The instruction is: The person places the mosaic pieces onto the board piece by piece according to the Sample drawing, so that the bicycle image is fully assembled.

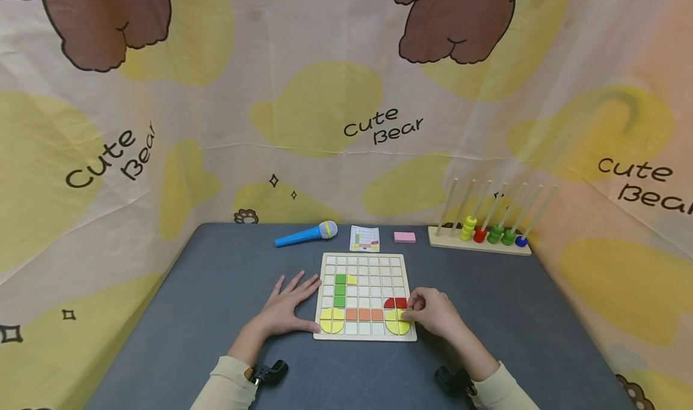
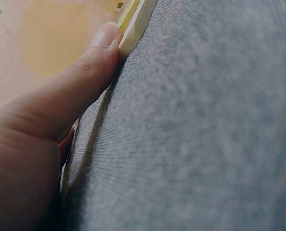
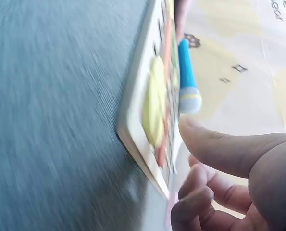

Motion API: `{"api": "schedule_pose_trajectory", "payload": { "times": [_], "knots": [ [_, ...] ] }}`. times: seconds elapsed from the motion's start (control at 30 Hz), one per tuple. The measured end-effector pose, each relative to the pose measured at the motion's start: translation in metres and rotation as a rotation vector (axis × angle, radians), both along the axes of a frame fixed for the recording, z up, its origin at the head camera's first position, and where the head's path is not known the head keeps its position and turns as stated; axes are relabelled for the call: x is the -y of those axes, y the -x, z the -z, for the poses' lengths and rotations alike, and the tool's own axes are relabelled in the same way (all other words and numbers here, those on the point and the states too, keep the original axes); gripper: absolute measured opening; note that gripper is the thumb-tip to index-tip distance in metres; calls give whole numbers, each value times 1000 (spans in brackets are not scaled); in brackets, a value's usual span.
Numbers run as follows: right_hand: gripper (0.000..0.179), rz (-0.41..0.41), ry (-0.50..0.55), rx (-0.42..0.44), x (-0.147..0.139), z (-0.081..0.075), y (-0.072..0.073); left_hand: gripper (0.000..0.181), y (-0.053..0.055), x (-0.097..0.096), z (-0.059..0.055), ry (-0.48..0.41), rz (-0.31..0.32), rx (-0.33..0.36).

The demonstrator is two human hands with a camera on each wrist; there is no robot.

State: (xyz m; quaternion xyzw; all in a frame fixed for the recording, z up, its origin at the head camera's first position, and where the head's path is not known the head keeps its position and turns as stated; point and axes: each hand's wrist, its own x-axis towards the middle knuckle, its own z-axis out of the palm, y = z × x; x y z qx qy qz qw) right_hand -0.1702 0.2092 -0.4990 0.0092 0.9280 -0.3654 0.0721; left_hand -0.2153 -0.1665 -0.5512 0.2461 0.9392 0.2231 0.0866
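Note:
A square wooden grid board (image 1: 363,256) lies on the table with coloured tiles in its cells. My left hand (image 1: 287,308) is spread at its left side, fingertips and thumb against the edge; the left wrist view shows the thumb (image 2: 87,72) touching the lower corner. At the right edge is my right hand (image 1: 435,312), fingers curled and thumb over the right yellow circle (image 1: 397,326), just below the red tiles (image 1: 395,303). In the right wrist view, the thumb (image 3: 219,149) stands apart from the curled fingers, with nothing visible between them.
Behind the board lie a blue toy microphone (image 1: 303,235), a pattern card (image 1: 365,239) and a pink block (image 1: 404,237). A bead counting rack (image 1: 479,241) with upright pegs stands at the back right. A printed cloth (image 1: 319,109) surrounds the table (image 1: 216,266).

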Motion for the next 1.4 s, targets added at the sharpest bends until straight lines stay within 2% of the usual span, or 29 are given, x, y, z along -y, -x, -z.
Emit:
{"api": "schedule_pose_trajectory", "payload": {
  "times": [0.17,0.37,0.7,1.07,1.4],
  "knots": [
    [19,-3,2,-6,-19,-9,0,113,1,1,1,8,-4,-3],
    [18,-33,-10,-33,-43,-10,-3,112,2,1,0,11,-6,-2],
    [24,-72,-107,49,-68,-2,-11,112,2,0,-2,6,-3,-2],
    [23,-72,-119,29,-75,8,-15,113,0,0,-2,-2,-2,7],
    [22,-55,-81,27,-64,5,-14,113,0,-1,0,-10,0,4]
  ]
}}
